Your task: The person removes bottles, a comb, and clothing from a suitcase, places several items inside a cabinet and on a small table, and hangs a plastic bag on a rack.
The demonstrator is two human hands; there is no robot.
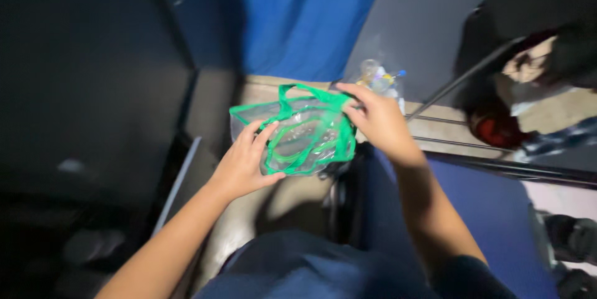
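Hands, left point(244, 165) and right point(379, 119), grip clear (green-trimmed) bag point(303, 134)

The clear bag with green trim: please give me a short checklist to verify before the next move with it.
1. Left hand grips the clear bag at its near edge: ok.
2. Right hand holds the far corner: ok.
3. Bag is off the floor: ok.
4. Bag is empty: cannot tell, the picture is blurred.
5. Plastic bottles behind stay clear of the bag: cannot tell.
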